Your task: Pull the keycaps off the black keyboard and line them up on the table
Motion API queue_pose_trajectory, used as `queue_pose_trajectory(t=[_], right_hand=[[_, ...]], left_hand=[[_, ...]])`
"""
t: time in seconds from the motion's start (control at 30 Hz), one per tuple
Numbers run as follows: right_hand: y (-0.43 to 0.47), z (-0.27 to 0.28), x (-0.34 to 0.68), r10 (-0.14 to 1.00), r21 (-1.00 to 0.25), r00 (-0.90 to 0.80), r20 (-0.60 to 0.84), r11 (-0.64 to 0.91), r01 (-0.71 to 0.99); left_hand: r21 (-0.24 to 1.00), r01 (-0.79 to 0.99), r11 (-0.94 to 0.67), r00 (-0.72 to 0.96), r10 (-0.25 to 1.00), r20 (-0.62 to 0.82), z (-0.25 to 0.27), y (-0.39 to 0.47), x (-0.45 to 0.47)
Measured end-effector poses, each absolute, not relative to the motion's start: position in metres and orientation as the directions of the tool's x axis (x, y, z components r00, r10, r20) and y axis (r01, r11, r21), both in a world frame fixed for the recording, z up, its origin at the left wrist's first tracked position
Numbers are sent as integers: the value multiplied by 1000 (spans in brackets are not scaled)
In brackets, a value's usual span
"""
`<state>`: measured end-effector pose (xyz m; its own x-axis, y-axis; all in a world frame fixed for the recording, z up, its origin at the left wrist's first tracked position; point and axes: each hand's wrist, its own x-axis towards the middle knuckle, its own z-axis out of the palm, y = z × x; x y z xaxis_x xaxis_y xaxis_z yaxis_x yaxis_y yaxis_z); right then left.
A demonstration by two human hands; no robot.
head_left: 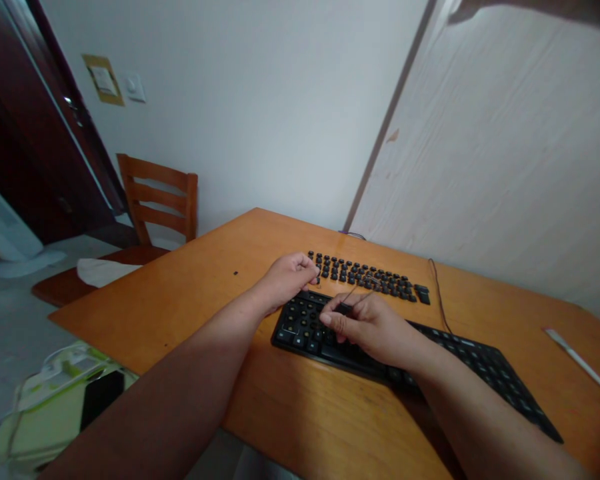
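Observation:
A black keyboard point(347, 360) lies on the table, many keys on its left part stripped of their caps. My left hand point(293, 275) is closed in a pinch beyond the keyboard's left end, with a small black keycap point(318, 281) at its fingertips. Above the keyboard's left part, my right hand point(363, 323) is closed around what looks like a wire keycap puller point(349, 295). Its thin wires stick up and away from the fingers, while its grip is mostly hidden. Loose keycaps point(353, 272) lie in rows behind the keyboard, with a larger black keycap point(423, 297) at their right end.
The wooden table point(200, 300) meets the wall behind. A cable point(436, 283) runs from the keyboard to the back edge. At the right lies a thin pale tool point(577, 360); a tiny dark piece point(235, 273) lies left. A chair point(160, 200) stands beyond the left edge.

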<state>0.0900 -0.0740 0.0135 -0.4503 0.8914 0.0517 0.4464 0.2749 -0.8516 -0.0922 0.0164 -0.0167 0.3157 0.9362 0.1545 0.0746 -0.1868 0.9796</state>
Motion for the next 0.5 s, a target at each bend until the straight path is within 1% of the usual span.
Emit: queue_pose_trajectory(t=[0.33, 0.5], right_hand=[[-79, 9, 86, 884, -832, -467, -13, 250, 496], [-82, 8, 82, 880, -796, -475, -6, 283, 535]], left_hand=[[972, 104, -213, 357, 920, 163, -20, 18, -93], [972, 109, -209, 357, 921, 158, -21, 18, -92]])
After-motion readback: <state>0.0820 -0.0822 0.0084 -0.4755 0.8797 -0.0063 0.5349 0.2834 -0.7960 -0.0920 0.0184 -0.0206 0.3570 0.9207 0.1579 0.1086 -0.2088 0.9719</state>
